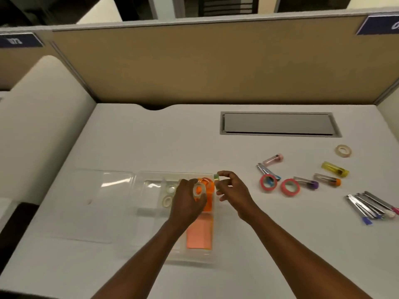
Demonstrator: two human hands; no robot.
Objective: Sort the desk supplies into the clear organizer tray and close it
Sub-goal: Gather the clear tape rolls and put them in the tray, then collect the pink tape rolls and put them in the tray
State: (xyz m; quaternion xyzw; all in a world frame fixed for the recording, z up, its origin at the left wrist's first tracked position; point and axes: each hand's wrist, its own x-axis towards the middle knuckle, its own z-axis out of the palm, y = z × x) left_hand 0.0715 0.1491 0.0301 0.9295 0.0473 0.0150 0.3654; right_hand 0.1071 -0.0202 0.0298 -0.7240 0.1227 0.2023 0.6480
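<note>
A white desk (129, 137) is standing against a tan cubicle partition (194, 65), with a grey cable hatch (278, 124) set in the surface at 1 o'clock from the hands. The clear organizer tray (151, 208) is lying in the middle of the desk, its long axis running from the person toward the partition, and its open lid (92, 201) is lying flat at 9 o'clock of it. Inside, an orange tape dispenser (207, 190) and a pink pad (199, 234) are filling the right compartment, and small tape rolls (167, 200) are sitting at the far left part.

The left hand (187, 203) is gripping a clear tape roll (198, 190) over the tray. The right hand (234, 190) is pinching a small greenish piece (216, 176) between thumb and forefinger, at the tray's far right corner.

At 3 o'clock, well apart, two pink tape rolls (290, 187), capped tubes (327, 179), a beige tape roll (343, 150) and a bundle of metal tools (371, 206) are lying loose.
</note>
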